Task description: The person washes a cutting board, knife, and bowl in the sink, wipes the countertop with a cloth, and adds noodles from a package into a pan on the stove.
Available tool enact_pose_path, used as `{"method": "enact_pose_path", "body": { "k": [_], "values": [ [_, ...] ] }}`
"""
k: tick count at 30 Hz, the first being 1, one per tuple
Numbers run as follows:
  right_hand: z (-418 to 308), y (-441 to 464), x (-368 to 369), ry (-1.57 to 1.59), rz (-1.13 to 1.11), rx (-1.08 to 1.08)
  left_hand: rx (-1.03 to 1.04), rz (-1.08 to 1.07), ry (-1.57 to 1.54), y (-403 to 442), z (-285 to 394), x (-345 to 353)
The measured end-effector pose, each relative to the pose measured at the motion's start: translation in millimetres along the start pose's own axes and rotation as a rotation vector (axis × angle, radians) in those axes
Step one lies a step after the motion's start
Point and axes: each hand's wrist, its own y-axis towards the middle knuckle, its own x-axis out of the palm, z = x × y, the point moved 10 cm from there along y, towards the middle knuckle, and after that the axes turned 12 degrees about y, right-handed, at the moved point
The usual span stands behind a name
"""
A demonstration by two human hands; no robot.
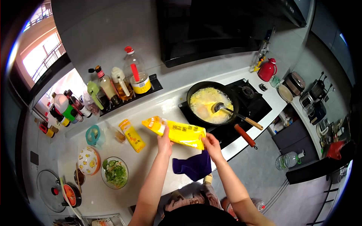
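Note:
A long yellow plastic packet (183, 133) with dark printing is held level above the counter's front. My left hand (164, 143) grips it near its orange left end, fingers closed. At its right end my right hand (212, 146) pinches the corner. What is inside cannot be made out. A second yellow packet (132, 135) lies on the counter to the left. To the right, a black wok (192, 98) sits on the stove with yellowish bubbling broth (207, 100) in it. A ladle (226, 109) with a wooden handle rests in the wok. Below the packet lies a purple cloth (193, 165).
A glass bowl of chopped greens (115, 172), a patterned bowl (89, 161) and a teal container (95, 136) stand at left. Several bottles (118, 83) line the back rack. The wok's red handle (245, 136) juts over the counter's front edge. A red kettle (267, 70) stands at back right.

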Motion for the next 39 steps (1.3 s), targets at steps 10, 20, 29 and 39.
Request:
{"method": "enact_pose_path", "body": {
  "k": [10, 20, 29, 39],
  "values": [
    [-136.4, 84.2, -238.8, -1.523, 0.258, -0.11, 0.542, 0.214, 0.048, 59.0, 75.2, 105.3],
    [-156.9, 78.1, -297.9, -1.405, 0.331, -0.183, 0.817, 0.269, 0.644, 81.1, 83.6, 231.7],
    [-161.4, 87.7, -305.4, -1.383, 0.351, -0.31, 0.953, 0.429, 0.76, 39.4, 127.1, 275.4],
    [-159.3, 99.0, -284.6, -1.369, 0.338, -0.382, 1.149, 0.466, 0.514, 18.5, 143.6, 246.4]
  ]
}}
